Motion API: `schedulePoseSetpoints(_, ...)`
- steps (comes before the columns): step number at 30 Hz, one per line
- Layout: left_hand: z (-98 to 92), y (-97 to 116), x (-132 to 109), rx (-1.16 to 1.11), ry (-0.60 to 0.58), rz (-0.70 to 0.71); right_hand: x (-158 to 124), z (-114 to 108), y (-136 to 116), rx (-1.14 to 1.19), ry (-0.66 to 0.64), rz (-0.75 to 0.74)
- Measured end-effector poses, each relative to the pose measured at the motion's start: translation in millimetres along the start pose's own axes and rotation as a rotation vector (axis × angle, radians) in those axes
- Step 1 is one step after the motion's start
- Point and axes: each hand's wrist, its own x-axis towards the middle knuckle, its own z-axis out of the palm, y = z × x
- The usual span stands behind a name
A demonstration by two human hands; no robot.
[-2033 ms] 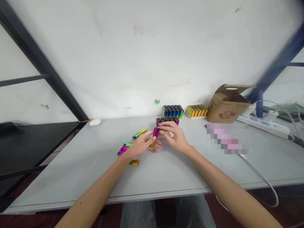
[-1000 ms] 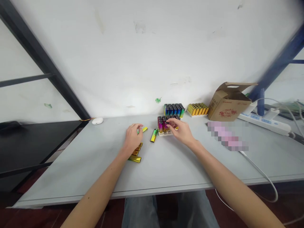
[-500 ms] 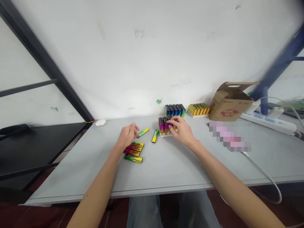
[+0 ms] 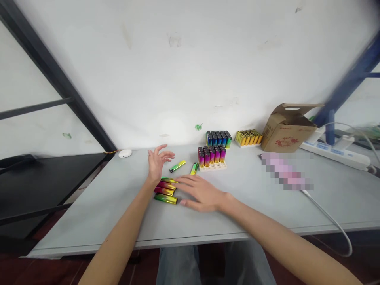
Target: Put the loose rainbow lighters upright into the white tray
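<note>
Several shiny sticks [image 4: 166,198], shaped like slim lighters or batteries and coloured green, yellow and red, lie side by side on the table. My right hand [image 4: 202,194] reaches over their right ends with its fingers stretched out, holding nothing. Just behind them my left hand [image 4: 158,162] is raised, fingers apart and bent, with nothing in it. A loose yellow-green stick [image 4: 178,166] lies right of my left hand, and another green-yellow stick [image 4: 194,168] lies beyond my right fingers. Purple-orange sticks [image 4: 211,157] stand upright in a white rack [image 4: 214,168] whose front holes are bare.
Blue-green sticks [image 4: 219,139] stand in a group by the wall. Beside them a rack of yellow sticks [image 4: 249,137] adjoins an open cardboard box [image 4: 289,132]. A power strip [image 4: 338,154], a blurred pink object [image 4: 285,172] with a cable, and a small white case [image 4: 125,153] also lie here.
My right hand has left the purple-orange sticks in the rack and moved left and nearer me, over the lying sticks. My left hand has lifted and opened away from the loose yellow-green stick.
</note>
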Motion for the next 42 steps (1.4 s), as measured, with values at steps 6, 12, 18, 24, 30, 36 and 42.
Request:
schedulePoseSetpoints(6,-10.7,8.5,4.4,-0.12,0.018,-0.051,6.4,11.4,-2.6,-0.021,-0.183,-0.061)
schedulePoseSetpoints(12,-1.4,-1.1,0.2,0.036,-0.081,-0.059,-1.9,-5.8,15.1,-0.052,-0.092,0.004)
schedulePoseSetpoints(18,5.6,-9.7,-11.5,0.568,-0.211,0.088,-8.7,-10.5,27.9,-0.055,0.013,0.128)
schedulePoseSetpoints(24,13.8,-19.1,-16.7,0.918,-0.27,0.283,-3.5,4.9,28.6,-0.134,0.145,0.218)
schedulePoseSetpoints(30,12.8,-22.5,-15.4,0.953,-0.221,0.251,-1.2,14.8,32.1,-0.077,0.102,0.253)
schedulePoseSetpoints(36,11.8,-24.8,-13.9,0.953,-0.211,0.245,-2.0,10.9,31.9,-0.068,0.114,0.28)
schedulePoseSetpoints(42,11.8,-25.6,-13.8,0.946,-0.203,0.228,-4.6,2.4,29.2,-0.119,0.075,0.309)
